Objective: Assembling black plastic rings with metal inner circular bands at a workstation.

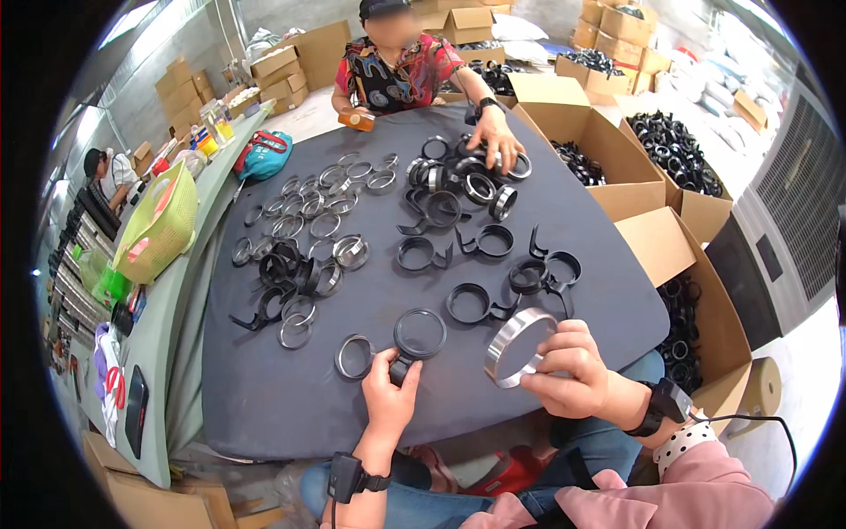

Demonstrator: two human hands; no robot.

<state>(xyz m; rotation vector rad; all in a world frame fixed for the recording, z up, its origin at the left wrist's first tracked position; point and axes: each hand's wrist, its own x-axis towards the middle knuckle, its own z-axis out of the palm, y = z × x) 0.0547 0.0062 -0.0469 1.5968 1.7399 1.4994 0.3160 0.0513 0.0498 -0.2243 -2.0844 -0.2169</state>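
The left hand (389,388) grips the stub handle of a black ring (419,333) at the near edge of the counter (264,397), fingers (398,368) closed on the handle while the hoop lies flat on the dark cloth. The right hand (573,370) holds a silver ring (518,346) tilted up above the counter's near right edge, its fingers clamped on the rim, thumb on the near side. The two rings are near each other but apart.

Just left of the black ring lies a loose metal ring (356,356). Farther out, black clips (480,304) with small handles are scattered across the middle of the counter (some overlap, so a count is hard), and a cluster of thin metal rings (313,207) spreads over the far left part.

Across the counter sits another person in a patterned shirt, whose hand (495,141) rests on a pile of rings (463,181) at the far side. Open cardboard boxes (617,159) full of black parts stand to the right. On the left, a green basket (163,225) sits on a pale side table, with a teal bag (264,154) beyond it. Both of the wearer's wrists carry black straps.
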